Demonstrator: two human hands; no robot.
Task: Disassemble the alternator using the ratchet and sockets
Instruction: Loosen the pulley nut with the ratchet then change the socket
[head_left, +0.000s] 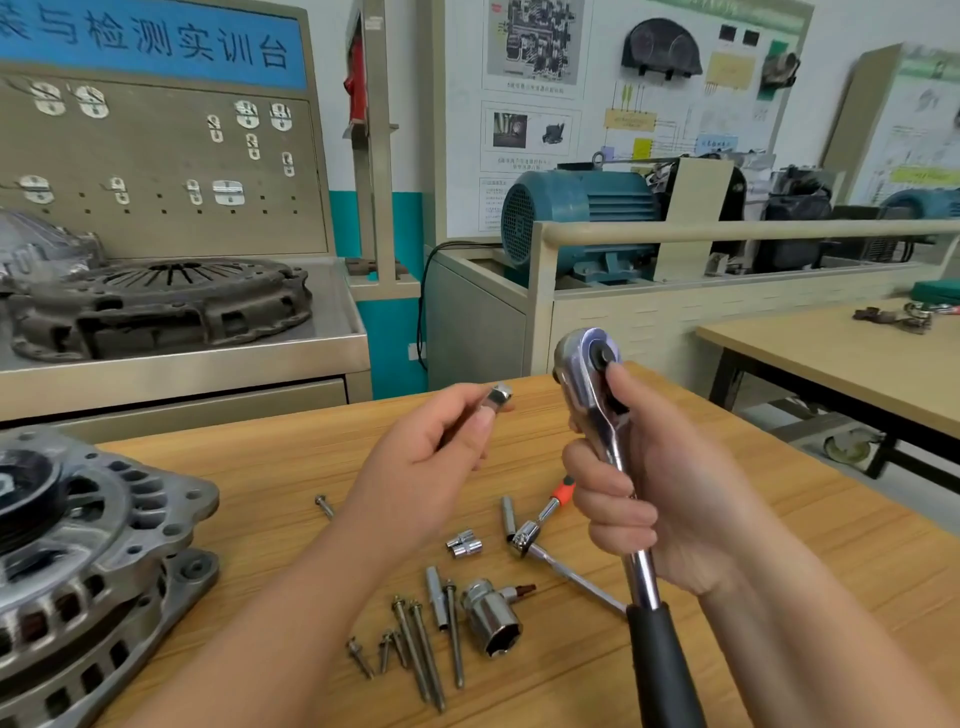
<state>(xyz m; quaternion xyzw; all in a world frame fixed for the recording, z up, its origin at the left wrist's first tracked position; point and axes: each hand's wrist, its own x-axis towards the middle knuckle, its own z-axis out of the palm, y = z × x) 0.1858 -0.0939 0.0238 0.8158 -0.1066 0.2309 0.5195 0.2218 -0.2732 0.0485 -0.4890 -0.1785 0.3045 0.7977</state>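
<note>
My right hand (649, 483) grips a large chrome ratchet (589, 374) upright by its shaft, thumb resting by the black knob on its head; its black handle (662, 670) points down toward me. My left hand (436, 441) pinches a small silver socket piece (497, 396), held just left of the ratchet head and apart from it. The alternator (83, 551) lies at the left edge of the wooden table (291, 467). Below my hands lie a big socket (493, 618), two small sockets (464, 544), several long bolts (421, 649) and a smaller orange-collared ratchet (540, 525).
A workbench at the back left holds a clutch pressure plate (161, 306) under a pegboard. A blue electric motor (576, 223) sits on a railed stand behind the table. Another table (831, 353) with small parts stands at the right.
</note>
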